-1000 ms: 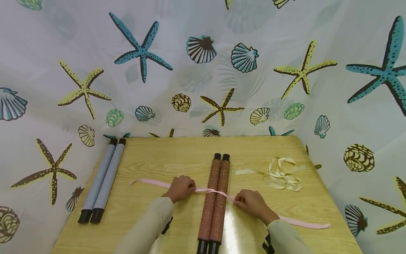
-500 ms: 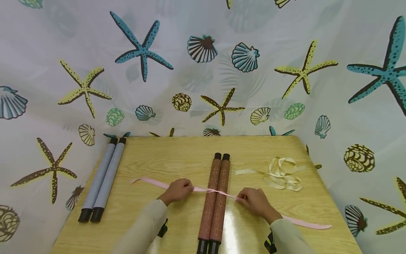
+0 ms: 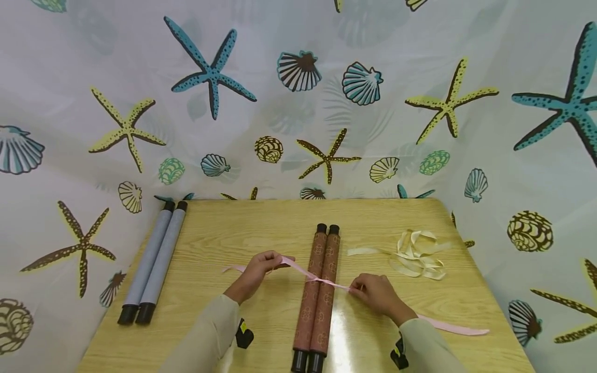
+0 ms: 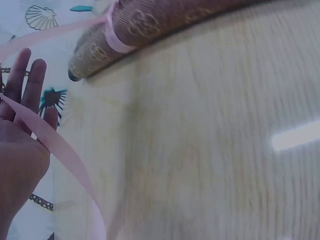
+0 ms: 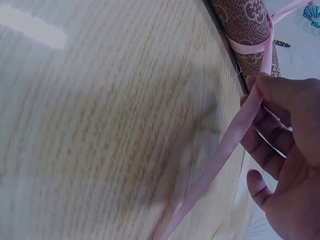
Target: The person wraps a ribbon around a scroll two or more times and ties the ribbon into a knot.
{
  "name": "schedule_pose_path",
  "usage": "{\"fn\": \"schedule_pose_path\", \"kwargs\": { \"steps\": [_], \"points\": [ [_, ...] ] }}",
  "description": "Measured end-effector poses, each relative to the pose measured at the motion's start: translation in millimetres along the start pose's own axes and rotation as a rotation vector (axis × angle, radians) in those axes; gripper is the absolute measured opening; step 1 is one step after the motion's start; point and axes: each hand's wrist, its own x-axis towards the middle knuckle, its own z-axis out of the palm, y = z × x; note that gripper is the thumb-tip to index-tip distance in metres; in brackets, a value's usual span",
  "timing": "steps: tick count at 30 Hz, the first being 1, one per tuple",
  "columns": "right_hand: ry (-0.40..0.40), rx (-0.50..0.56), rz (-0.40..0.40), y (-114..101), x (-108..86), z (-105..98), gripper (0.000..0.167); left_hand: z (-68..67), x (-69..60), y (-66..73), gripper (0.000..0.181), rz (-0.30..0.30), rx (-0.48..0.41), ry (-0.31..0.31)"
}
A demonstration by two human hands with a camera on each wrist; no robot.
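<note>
1. Setup: pink ribbon (image 3: 298, 267) goes round the pair of brown patterned scrolls (image 3: 308, 308) approx. mid-length, ends crossed on top near the seam. Scrolls lie side by side on the wood-grain table (image 3: 261, 223), black end caps (image 3: 299, 360) showing.
2. L hand (image 3: 255, 270) grasps ribbon, apparently thumb + index; other fingers fairly straight in L wrist view, which cuts off the pinch itself.
3. R hand (image 3: 375, 294) pinches the other side, thumb + index; remaining fingers loosely bent, nothing else held.
4. Main risk: slippage. I see a crossing, no finished knot; if either pinch gives, wrap would prob. go slack, esp. b/c ribbon looks smooth.
5. Uneven pull: L stretch slants away from the person, R stretch toward them. Lopsided tension could drag the crossing off-centre or skew the wrap.
6. Rolling: scrolls are round & neither hand steadies them, so a hard sideways tug could shift the pair or ride one over the other.
7. Twist: R stretch is narrow, cord-like; cinched that way, it might sit lumpy.
8. Trapped tail: R end runs past the R forearm onto the table; sleeve (image 3: 426, 344) could pin it & cut slack.
9. Low risk: cream ribbon (image 3: 404, 253) & grey-blue scrolls (image 3: 162, 259), both apart from the wrap.
</note>
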Motion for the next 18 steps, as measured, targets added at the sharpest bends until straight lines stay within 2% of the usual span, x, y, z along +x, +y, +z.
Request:
{"fn": "schedule_pose_path", "kwargs": {
  "steps": [5, 7, 10, 14, 16, 18],
  "points": [
    [0.007, -0.004, -0.021, -0.1, -0.7, -0.4, 0.008, 7.8, 2.2, 9.4, 0.03, 0.04, -0.178, -0.051],
    [0.003, 0.003, -0.037, 1.6, -1.3, 0.6, 0.009, 12.0, 3.1, 12.1, 0.028, 0.059, -0.204, -0.063],
    [-0.011, 0.075, -0.012, 6.3, -4.5, -1.1, 0.01, 17.5, 4.9, 14.2, 0.021, 0.076, -0.191, -0.062],
    [0.002, 0.158, 0.109, 22.3, -16.8, -20.2, 0.014, 21.7, 7.6, 13.4, 0.015, 0.082, -0.142, -0.04],
    [0.011, 0.142, 0.199, 34.9, -27.9, -38.7, 0.018, 22.6, 8.9, 11.8, 0.015, 0.089, -0.114, -0.029],
    [-0.012, 0.09, 0.295, 51.4, -42.4, -61.5, 0.023, 24.1, 11.0, 9.4, 0.014, 0.1, -0.097, -0.016]
  ]
}}
